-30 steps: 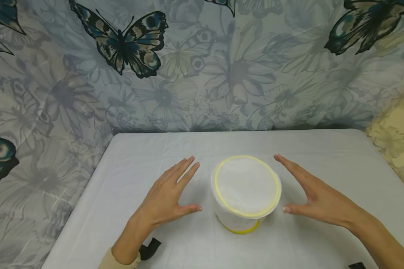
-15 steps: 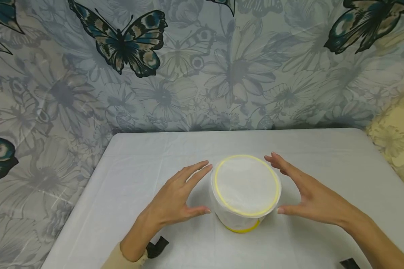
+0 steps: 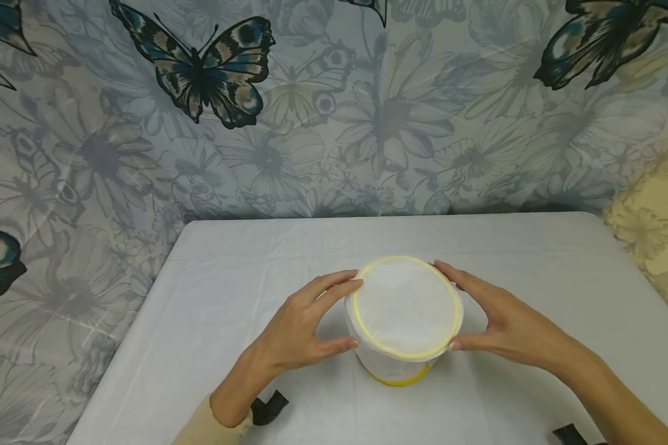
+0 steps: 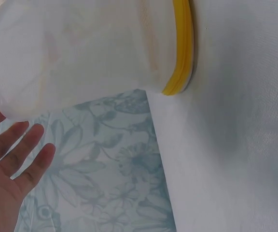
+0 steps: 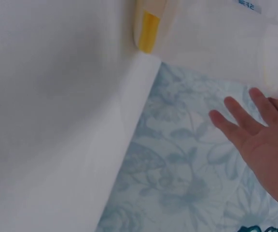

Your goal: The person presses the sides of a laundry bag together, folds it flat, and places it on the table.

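Note:
A white mesh laundry bag (image 3: 406,309), shaped like a drum, stands upright on the white-covered table. Thin yellow trim rings its top, and a yellow zip band (image 4: 181,48) runs round its base. On its left side, my left hand (image 3: 303,327) has spread, nearly straight fingers, with the fingertips at the top rim and the thumb lower down. My right hand (image 3: 506,324) mirrors it on the right, fingertips and thumb at the rim. The right wrist view shows three of its fingers (image 5: 240,116) straight and apart from the mesh wall. A small dark label sits on that wall.
The table (image 3: 245,259) wears a white cloth, its back edge close to a butterfly-and-flower patterned backdrop (image 3: 312,123). Yellow patterned fabric (image 3: 654,228) hangs at the right. Black straps (image 3: 269,408) show near the wrists.
Both hands have moved inward from either side, from apart from the laundry bag to its top rim. The bag has stayed in place.

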The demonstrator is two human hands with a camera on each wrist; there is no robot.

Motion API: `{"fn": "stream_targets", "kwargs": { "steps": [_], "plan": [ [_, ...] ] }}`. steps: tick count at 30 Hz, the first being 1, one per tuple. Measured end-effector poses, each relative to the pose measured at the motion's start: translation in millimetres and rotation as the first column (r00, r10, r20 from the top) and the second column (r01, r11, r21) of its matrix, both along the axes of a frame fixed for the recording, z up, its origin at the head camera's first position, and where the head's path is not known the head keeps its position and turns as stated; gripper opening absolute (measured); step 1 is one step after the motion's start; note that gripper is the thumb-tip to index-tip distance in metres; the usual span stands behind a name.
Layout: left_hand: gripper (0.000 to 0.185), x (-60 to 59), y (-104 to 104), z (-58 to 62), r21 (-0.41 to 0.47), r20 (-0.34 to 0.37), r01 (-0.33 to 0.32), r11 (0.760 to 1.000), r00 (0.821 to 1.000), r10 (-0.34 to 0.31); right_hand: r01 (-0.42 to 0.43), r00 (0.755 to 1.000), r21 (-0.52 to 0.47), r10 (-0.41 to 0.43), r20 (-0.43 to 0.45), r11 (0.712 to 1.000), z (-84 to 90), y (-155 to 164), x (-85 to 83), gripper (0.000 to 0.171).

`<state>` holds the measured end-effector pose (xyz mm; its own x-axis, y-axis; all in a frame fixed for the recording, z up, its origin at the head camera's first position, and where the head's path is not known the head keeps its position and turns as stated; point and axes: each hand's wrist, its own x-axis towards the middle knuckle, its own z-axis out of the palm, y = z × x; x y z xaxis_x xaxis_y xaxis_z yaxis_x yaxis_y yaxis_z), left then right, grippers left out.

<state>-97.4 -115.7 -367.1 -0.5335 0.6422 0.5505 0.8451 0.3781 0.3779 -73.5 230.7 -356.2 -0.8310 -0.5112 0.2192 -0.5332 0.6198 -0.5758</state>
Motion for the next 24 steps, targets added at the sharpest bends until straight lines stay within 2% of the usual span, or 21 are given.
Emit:
{"fn": "stream_targets", "kwargs": {
  "steps": [7,12,19,24],
  "plan": [
    [0.079,0.8,3.6,-2.0,0.006,0.002,-0.009,1.0,1.0,0.009,0.001,1.0,0.006,-0.001,-0.024,1.0,-1.6,-2.6,-0.8,0.109],
    [0.082,1.1,6.9,-3.6,0.011,0.002,-0.011,1.0,1.0,0.011,-0.01,1.0,-0.027,0.01,-0.003,1.0,-3.7,-3.9,-2.3,0.108],
    [0.087,1.8,11.3,-6.0,0.022,0.036,-0.005,1.0,0.999,0.005,-0.033,0.998,-0.076,0.036,0.042,0.997,-7.0,-7.4,-4.2,0.115],
    [0.091,1.5,13.0,-8.5,0.008,0.073,-0.001,1.0,0.997,0.0,-0.023,0.998,-0.058,0.026,0.049,0.998,-8.3,-10.4,-3.1,0.119]
  ]
}}
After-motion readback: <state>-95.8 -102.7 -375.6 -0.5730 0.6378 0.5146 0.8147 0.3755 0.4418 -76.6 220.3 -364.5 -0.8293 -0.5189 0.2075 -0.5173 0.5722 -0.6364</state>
